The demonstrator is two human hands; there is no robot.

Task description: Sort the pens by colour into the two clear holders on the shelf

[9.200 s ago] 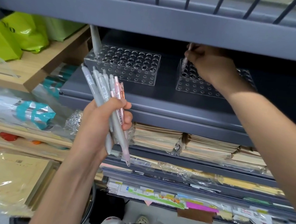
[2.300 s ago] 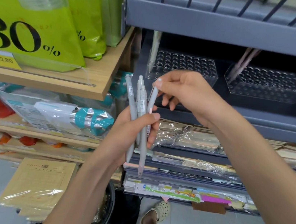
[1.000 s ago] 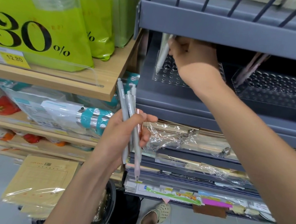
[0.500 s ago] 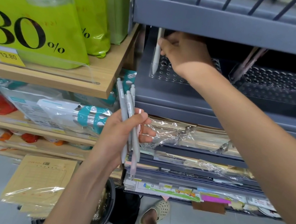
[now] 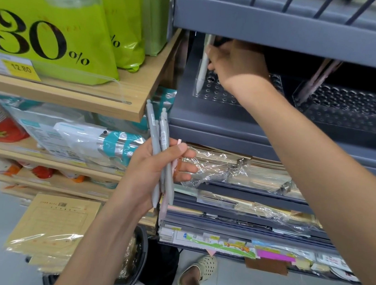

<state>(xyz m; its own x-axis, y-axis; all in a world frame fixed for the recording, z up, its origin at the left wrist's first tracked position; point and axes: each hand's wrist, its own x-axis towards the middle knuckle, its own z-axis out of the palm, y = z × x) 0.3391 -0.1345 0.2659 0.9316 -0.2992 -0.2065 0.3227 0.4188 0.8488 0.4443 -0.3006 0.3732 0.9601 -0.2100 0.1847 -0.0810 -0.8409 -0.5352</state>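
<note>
Right hand [image 5: 238,63]: reaching under the upper shelf, fingertips pinching a pale pen [image 5: 202,72] near its top.
Pale pen: upright, tip down in the front left corner of the left holder [image 5: 212,93].
Left hand [image 5: 152,168]: lower down, fingers wrapped round a bundle of grey pens [image 5: 158,138] and one pink pen [image 5: 175,164].
Right holder [image 5: 353,114]: beside the left one, with leaning pink pens [image 5: 320,76] at its left end.
Grey shelf [image 5: 220,127]: carries both holders.
Green bags [image 5: 52,36]: on the wooden shelf to the left.
</note>
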